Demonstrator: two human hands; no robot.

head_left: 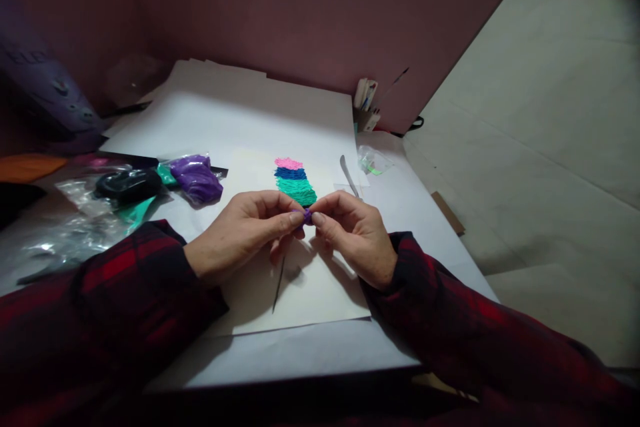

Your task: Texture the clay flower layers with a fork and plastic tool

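Note:
My left hand and my right hand meet over the paper. Between their thumbs and fingertips they pinch a small purple piece of modelling clay, partly hidden by the fingers. Just beyond the fingertips, a textured clay shape lies on the sheet, banded with a pink strip, a dark blue strip and a wider teal strip. A thin dark tool rests below my left hand, its upper end hidden. Past my right hand lies a curved knife-like tool.
At left are plastic bags with black clay and a purple lump. White paper sheets cover the back of the table. A clear bag and a pen holder stand at right, near the table's right edge.

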